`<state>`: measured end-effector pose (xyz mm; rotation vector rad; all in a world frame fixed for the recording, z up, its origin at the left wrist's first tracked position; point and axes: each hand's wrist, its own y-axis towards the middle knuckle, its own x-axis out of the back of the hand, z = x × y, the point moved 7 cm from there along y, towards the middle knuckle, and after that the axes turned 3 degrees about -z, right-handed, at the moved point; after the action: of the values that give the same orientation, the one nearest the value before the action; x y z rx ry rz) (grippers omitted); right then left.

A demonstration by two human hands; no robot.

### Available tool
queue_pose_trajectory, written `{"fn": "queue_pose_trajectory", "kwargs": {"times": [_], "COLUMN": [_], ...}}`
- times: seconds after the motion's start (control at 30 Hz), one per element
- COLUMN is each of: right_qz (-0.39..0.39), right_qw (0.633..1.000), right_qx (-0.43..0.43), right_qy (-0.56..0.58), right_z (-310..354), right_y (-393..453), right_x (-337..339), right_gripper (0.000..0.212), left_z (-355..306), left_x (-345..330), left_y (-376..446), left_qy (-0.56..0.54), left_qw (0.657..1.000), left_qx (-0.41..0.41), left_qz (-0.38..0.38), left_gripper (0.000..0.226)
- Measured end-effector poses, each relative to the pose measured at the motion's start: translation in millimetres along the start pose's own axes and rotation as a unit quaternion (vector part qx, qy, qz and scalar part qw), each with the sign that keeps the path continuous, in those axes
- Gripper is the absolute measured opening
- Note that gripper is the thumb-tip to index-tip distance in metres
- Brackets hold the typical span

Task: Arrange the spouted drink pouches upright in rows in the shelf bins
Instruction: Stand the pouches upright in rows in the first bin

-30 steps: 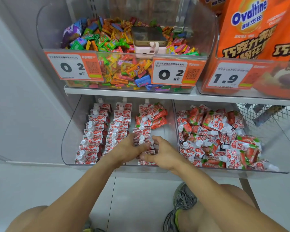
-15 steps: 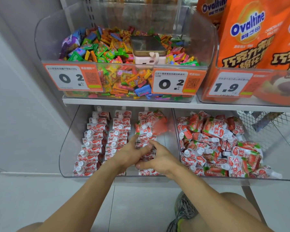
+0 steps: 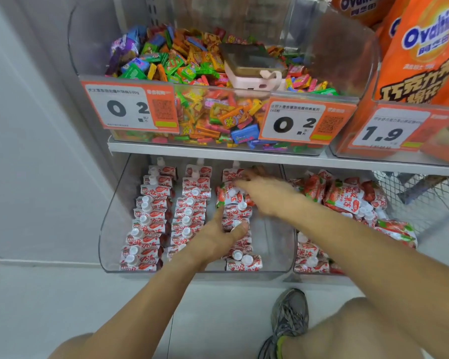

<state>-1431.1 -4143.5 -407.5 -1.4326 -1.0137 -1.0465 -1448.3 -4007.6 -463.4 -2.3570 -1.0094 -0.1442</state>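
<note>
While the left hand pinches a pouch, the blurred right hand, grip unclear, hides loose pouches.

Motion is blurring the right hand at centre frame, so its grip is unclear. The left hand is covering several pouches in the third row. The Ovaltine bags are running off the upper right edge.

I see white pouches printed red, with white caps; multicoloured candies; orange Ovaltine bags with blue lettering; orange-and-white price tags; a grey shoe.
</note>
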Motion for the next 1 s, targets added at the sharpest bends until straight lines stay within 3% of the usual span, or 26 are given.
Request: {"fn": "queue_pose_trajectory", "kwargs": {"times": [0.13,0.23,0.47,0.53,0.6,0.67,0.7,0.77,0.8,0.9,0.93,1.0], "right_qz": [-0.001,-0.016,-0.106,-0.114,-0.135,-0.146,-0.138,-0.1,-0.083,-0.014,-0.005,0.004], "right_qw": [0.998,0.999,0.975,0.97,0.957,0.918,0.879,0.795,0.781,0.811,0.859,0.969], "right_qx": [0.046,0.037,0.007,-0.01,0.013,0.055,0.071,0.099,0.116,0.091,0.037,-0.077], "right_qy": [-0.05,0.006,0.193,0.215,0.256,0.365,0.452,0.59,0.608,0.577,0.51,0.235], "right_z": [-5.3,-10.2,-18.2,-17.9,-14.5,-4.1,3.1,18.5,26.5,18.2,5.1,-21.5], "right_y": [34.0,45.2,28.7,17.4,6.2,-6.5,-12.4,-20.3,-23.8,-9.4,1.4,21.2], "right_x": [-7.7,-8.7,12.0,17.6,22.5,28.1,29.9,33.8,39.3,29.9,22.1,8.7], "right_gripper": [0.047,0.03,0.035,0.038,0.03,0.022,0.024,0.027,0.029,0.042,0.043,0.034], "left_z": [0.7,2.9,3.7,-6.5,-22.5,-37.5,-42.7,-47.0,-47.1,-39.9,-37.0,-30.0], "left_x": [0.9,0.1,2.0,11.6,33.1,60.3,71.6,85.4,88.2,98.3,104.1,117.1], "left_y": [1.2,3.6,8.6,1.5,-13.1,-32.9,-40.7,-44.7,-43.2,-41.5,-42.4,-47.2], "left_qy": [0.024,0.032,0.041,0.078,0.097,0.095,0.099,0.127,0.139,0.171,0.183,0.196], "left_qw": [1.0,0.999,0.999,0.996,0.98,0.948,0.934,0.925,0.93,0.939,0.936,0.931], "left_qx": [0.009,0.01,0.001,-0.037,-0.114,-0.199,-0.228,-0.243,-0.237,-0.195,-0.187,-0.17], "left_qz": [-0.009,-0.005,0.003,-0.035,-0.129,-0.228,-0.258,-0.262,-0.245,-0.224,-0.234,-0.256], "left_gripper": [0.083,0.085,0.082,0.079,0.07,0.069,0.074,0.074,0.063,0.027,0.025,0.027]}}
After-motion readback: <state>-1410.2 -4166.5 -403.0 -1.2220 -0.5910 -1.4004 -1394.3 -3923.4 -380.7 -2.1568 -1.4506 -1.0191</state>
